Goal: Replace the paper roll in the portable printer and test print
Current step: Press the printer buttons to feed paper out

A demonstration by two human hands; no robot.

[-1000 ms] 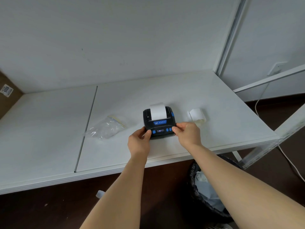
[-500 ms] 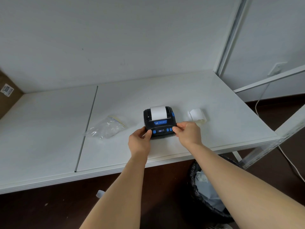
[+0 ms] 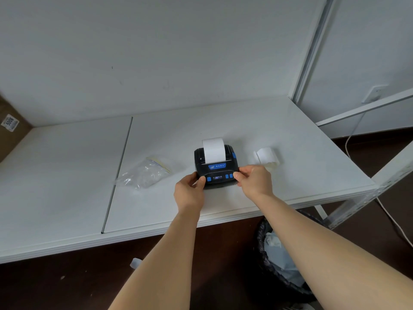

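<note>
A: What is being seen closest to the front edge of the tabletop point(image 3: 156, 211)?

B: The left hand point(image 3: 189, 193) and the right hand point(image 3: 254, 180) are being held at the two front corners of the portable printer point(image 3: 216, 168). The left thumb is being pressed on the front left corner, with the fingers curled against the side. The right thumb and fingers are being closed round the front right corner, beside the blue buttons.

A: And where is the printer being kept?

B: It is being steadied near the front edge, in the right half of the tabletop. Its small display is being lit, and a paper strip point(image 3: 213, 150) is being fed out of the closed cover, curving upward.

A: So how far is the task being judged?

B: The new roll is being taken as already loaded. What is being printed on the strip cannot be told; it is looking blank. The test print is probably being run or is left to be confirmed.

A: What is lying farther back?

B: A paper roll point(image 3: 267, 157), probably the old one, is lying just right of the printer, and a clear plastic bag point(image 3: 146, 172) is lying well apart to the left.
</note>
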